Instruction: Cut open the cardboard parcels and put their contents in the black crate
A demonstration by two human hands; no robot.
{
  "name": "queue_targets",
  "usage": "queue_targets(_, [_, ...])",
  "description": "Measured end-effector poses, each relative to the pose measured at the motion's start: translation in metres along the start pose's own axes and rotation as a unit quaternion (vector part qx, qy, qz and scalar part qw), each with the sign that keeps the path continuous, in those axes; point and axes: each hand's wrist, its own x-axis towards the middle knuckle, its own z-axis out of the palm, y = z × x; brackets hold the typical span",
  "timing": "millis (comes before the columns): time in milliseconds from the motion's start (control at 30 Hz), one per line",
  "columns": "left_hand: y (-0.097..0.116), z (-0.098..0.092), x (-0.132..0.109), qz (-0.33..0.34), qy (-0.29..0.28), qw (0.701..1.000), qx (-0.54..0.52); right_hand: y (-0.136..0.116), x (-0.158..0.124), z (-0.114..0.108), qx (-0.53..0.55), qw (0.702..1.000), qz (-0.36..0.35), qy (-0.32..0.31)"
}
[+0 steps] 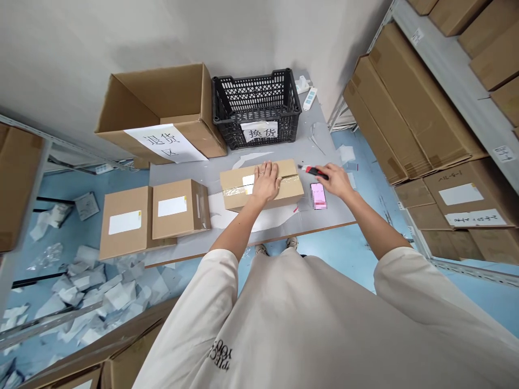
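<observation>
A taped cardboard box (290,186) with a white label lies in front of me on the grey table (186,170). My left hand (266,181) rests flat on its top, fingers stretched out, partly over the label. To the right of the box, my right hand (337,180) is closed around a red and black utility knife (314,171). The knife points left, towards the box's right end, and appears apart from it. Just below the knife, a phone (318,196) with a pink screen lies on the table.
Two labelled cardboard boxes (172,209) stand at the table's left. Behind are a large open carton (206,108) with a paper sign and a black plastic crate (259,131). A power strip (310,99) lies at the back right. Shelves with cartons (417,108) flank the right side; scrap paper (93,286) litters the floor.
</observation>
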Motion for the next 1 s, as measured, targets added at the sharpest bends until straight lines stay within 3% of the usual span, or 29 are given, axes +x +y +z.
queue_targets(133, [0.001,-0.002,-0.001,-0.006,-0.004,1.000,-0.012,0.012,0.010,-0.006,0.048,0.996,0.048,0.053])
queue_targets(267, [-0.004,-0.012,-0.011,0.019,-0.008,1.000,-0.018,-0.003,0.028,0.007,0.107,0.994,0.030,0.014])
queue_targets(500, [-0.029,-0.026,-0.089,0.053,-0.029,0.997,0.040,-0.073,0.079,0.043,0.133,0.987,-0.075,-0.057])
queue_targets(633, [-0.041,-0.022,-0.123,-0.045,-0.004,0.998,0.053,-0.092,0.094,0.046,0.110,0.986,-0.065,-0.108])
queue_targets(800, [-0.051,-0.018,-0.125,-0.166,0.012,0.986,-0.012,-0.088,0.082,0.042,0.106,0.985,-0.031,-0.131])
queue_targets(1000, [-0.061,-0.019,-0.103,-0.207,0.078,0.973,-0.072,-0.096,0.045,0.048,0.107,0.986,0.005,-0.129])
